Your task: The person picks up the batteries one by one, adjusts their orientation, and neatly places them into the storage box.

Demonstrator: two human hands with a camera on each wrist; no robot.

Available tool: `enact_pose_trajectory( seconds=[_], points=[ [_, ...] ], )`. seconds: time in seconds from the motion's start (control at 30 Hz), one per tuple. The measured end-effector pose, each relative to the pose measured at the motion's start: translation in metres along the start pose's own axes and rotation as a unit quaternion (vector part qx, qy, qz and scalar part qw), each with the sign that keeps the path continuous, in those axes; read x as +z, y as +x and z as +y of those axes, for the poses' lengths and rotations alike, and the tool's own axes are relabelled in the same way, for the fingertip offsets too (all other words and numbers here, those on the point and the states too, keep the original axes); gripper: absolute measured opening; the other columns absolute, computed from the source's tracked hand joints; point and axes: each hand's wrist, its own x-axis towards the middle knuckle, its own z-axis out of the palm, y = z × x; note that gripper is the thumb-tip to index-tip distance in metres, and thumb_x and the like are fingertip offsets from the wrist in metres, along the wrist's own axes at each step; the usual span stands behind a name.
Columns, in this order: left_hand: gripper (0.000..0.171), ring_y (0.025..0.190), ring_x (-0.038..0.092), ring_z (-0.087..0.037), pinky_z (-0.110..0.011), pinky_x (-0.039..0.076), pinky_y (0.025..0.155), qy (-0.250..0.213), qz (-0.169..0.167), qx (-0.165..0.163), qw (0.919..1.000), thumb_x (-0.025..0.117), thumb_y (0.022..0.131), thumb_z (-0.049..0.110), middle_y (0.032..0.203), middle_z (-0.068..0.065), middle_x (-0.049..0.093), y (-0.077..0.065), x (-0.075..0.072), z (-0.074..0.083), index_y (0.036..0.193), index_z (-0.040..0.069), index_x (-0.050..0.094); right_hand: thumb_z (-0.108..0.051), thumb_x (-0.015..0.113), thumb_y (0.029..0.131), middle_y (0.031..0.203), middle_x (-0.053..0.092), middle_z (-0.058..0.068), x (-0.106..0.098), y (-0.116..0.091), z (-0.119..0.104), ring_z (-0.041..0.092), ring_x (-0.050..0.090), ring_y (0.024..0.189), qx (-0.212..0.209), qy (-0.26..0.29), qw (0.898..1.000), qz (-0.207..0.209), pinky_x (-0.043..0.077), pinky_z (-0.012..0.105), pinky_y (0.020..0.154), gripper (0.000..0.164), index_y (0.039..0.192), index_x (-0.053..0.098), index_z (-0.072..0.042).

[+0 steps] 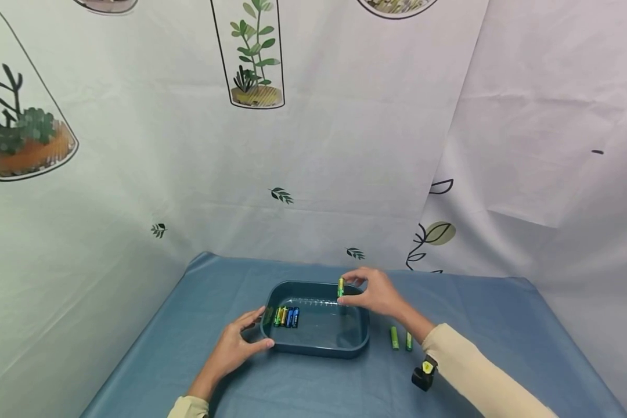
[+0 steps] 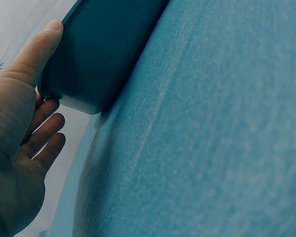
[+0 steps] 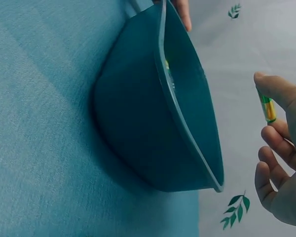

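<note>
A dark teal plastic tray (image 1: 321, 350) with raised walls stands on the table. My left hand (image 1: 235, 347) holds its left end, the thumb at the near corner and the fingers along the side. The left wrist view shows that thumb on the rim of the tray (image 2: 96, 54). Above the tray's far right part, my right hand (image 1: 373, 292) pinches a green-and-yellow battery (image 1: 341, 287) between thumb and fingertips. In the right wrist view this battery (image 3: 268, 108) is held clear of the rim. Several batteries (image 1: 286, 317), yellow-green and blue, lie side by side in the tray's left part.
Two green batteries, one nearer the tray (image 1: 394, 338) and one by the right forearm (image 1: 409, 341), lie on the blue cloth-covered table (image 1: 313, 386). A small black device (image 1: 423, 376) hangs at the right wrist. Printed white fabric (image 1: 345, 174) rises behind the table.
</note>
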Motion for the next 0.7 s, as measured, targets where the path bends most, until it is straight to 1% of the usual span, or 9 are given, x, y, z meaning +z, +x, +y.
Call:
enact_pose_trajectory(
  seconds=[0.17, 0.4, 0.7],
  points=[
    [0.082, 0.132, 0.055, -0.036, -0.059, 0.047, 0.105, -0.003, 0.003, 0.0, 1.0, 0.092, 0.076, 0.036, 0.149, -0.013, 0.054, 0.0, 0.001, 0.0, 0.148, 0.017, 0.057, -0.043, 0.088, 0.08, 0.108, 0.067, -0.004, 0.006, 0.002, -0.002, 0.015, 0.061, 0.098, 0.006, 0.012, 1.0, -0.012, 0.053, 0.034, 0.076, 0.052, 0.123, 0.073, -0.018],
    [0.082, 0.132, 0.055, -0.036, -0.059, 0.047, 0.104, 0.007, -0.001, -0.004, 1.0, 0.091, 0.077, 0.038, 0.148, -0.014, 0.055, 0.001, 0.0, 0.002, 0.148, 0.017, 0.057, -0.044, 0.087, 0.081, 0.108, 0.066, -0.006, 0.017, 0.006, -0.008, 0.012, 0.059, 0.097, 0.006, 0.023, 0.999, -0.031, 0.053, 0.035, 0.078, 0.053, 0.125, 0.073, -0.017],
    [0.082, 0.132, 0.055, -0.035, -0.059, 0.046, 0.106, -0.008, -0.001, -0.003, 1.0, 0.092, 0.076, 0.035, 0.148, -0.013, 0.055, 0.0, 0.0, 0.002, 0.148, 0.017, 0.057, -0.04, 0.087, 0.082, 0.109, 0.066, -0.005, 0.032, 0.015, -0.007, 0.012, 0.06, 0.097, 0.002, 0.039, 0.998, -0.047, 0.053, 0.035, 0.08, 0.053, 0.127, 0.072, -0.017]
  ],
)
